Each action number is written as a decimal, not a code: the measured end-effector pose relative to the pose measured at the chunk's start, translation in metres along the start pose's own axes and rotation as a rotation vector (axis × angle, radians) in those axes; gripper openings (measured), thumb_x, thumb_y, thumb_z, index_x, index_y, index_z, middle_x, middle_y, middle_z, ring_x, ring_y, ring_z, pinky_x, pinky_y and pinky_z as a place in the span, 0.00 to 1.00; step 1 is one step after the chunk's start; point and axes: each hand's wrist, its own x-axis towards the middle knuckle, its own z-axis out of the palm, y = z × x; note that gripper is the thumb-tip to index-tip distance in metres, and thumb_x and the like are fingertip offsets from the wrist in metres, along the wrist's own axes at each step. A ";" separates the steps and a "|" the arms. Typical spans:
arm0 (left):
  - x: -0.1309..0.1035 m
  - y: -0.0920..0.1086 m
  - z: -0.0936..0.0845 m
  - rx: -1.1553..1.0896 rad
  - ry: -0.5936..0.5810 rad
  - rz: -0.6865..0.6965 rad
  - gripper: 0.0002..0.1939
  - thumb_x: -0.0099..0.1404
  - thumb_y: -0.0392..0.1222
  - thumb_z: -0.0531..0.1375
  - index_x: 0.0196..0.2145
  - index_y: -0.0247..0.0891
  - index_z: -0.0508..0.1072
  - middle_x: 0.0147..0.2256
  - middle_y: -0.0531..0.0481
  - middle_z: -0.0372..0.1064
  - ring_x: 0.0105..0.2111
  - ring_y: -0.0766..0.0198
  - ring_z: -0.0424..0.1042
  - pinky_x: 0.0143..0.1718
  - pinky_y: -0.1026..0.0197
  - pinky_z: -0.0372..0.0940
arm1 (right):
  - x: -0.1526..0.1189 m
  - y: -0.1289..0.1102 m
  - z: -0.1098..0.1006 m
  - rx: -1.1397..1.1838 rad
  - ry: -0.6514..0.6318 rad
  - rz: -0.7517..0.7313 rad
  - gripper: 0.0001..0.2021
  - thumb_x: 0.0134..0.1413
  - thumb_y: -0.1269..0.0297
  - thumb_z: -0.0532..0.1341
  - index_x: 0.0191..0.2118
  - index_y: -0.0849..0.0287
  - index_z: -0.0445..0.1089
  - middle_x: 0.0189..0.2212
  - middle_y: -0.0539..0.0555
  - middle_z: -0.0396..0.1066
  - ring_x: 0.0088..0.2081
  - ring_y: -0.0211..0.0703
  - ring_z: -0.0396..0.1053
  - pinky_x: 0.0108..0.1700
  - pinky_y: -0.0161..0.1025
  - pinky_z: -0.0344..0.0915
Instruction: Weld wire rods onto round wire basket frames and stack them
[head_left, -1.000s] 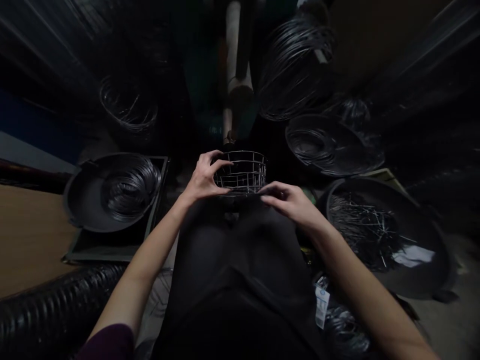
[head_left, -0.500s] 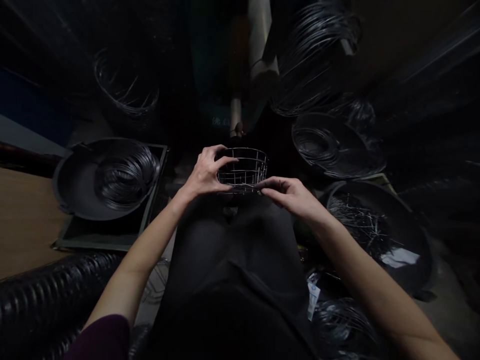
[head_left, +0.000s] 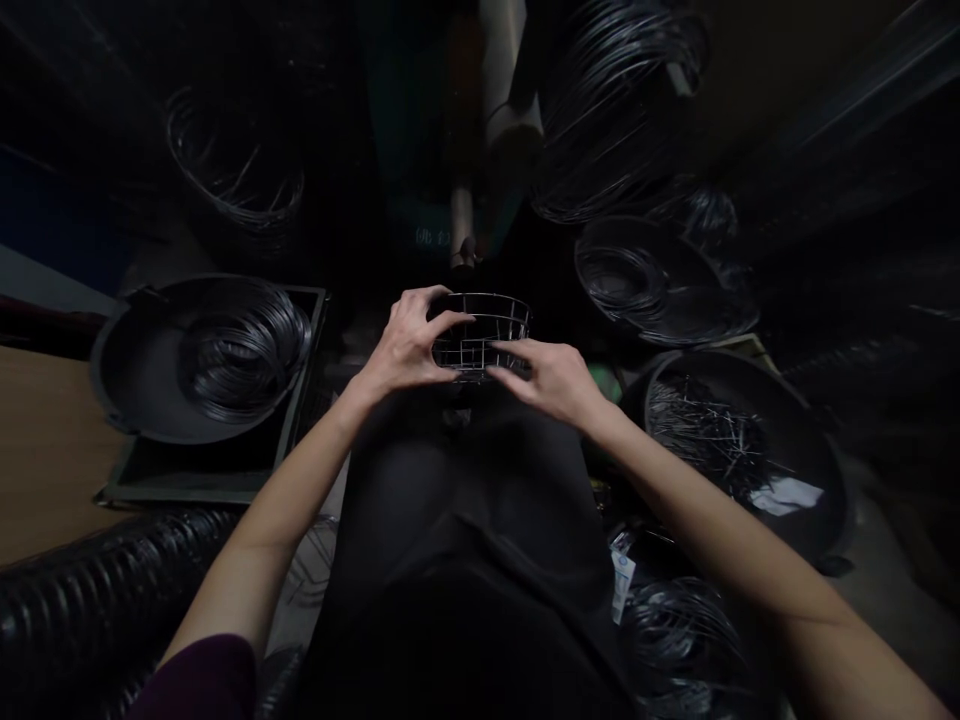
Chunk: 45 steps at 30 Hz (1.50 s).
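Observation:
A small round basket of thin metal wire [head_left: 472,355] stands out in front of my lap, its rings joined by upright wires. My left hand [head_left: 411,338] is curled around its left side, fingers on the upper part and thumb at the lower ring. At the near right side, my right hand [head_left: 551,378] has its fingertips against the wires, forefinger above and thumb below. Its palm hides part of the basket's right side. A dark machine part with a pale shaft [head_left: 462,220] is just beyond the basket.
At left, a dark pan [head_left: 139,375] holds a wire coil [head_left: 244,350] over a green-edged frame [head_left: 187,492]. On the right, another pan [head_left: 821,480] contains loose short wires [head_left: 705,435]. More coils [head_left: 622,280] lie farther back; stacked black rings [head_left: 112,580] are at lower left.
My right hand has moved left and slightly up, its thumb and forefinger parting from a pinch at the lower ring. The left hand keeps its hold. The view has shifted slightly.

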 end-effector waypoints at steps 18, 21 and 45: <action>0.022 -0.023 -0.010 -0.157 0.157 -0.040 0.36 0.47 0.48 0.73 0.54 0.43 0.70 0.58 0.40 0.56 0.59 0.45 0.58 0.61 0.41 0.59 | 0.043 -0.007 -0.019 -0.623 0.128 -0.370 0.18 0.68 0.59 0.50 0.56 0.46 0.70 0.52 0.46 0.73 0.31 0.38 0.75 0.23 0.36 0.53; 0.026 -0.027 -0.012 -0.173 0.168 -0.031 0.36 0.47 0.48 0.73 0.54 0.42 0.70 0.57 0.40 0.56 0.59 0.45 0.59 0.61 0.41 0.59 | 0.049 -0.007 -0.022 -0.628 0.108 -0.364 0.18 0.68 0.59 0.50 0.57 0.46 0.70 0.52 0.47 0.73 0.32 0.38 0.75 0.24 0.36 0.52; 0.057 -0.040 -0.027 -0.261 0.139 -0.144 0.38 0.41 0.50 0.76 0.50 0.40 0.72 0.52 0.43 0.64 0.55 0.50 0.65 0.59 0.48 0.62 | 0.061 0.008 -0.009 -0.267 0.462 -0.141 0.10 0.61 0.58 0.59 0.39 0.56 0.75 0.38 0.54 0.71 0.33 0.38 0.67 0.29 0.34 0.56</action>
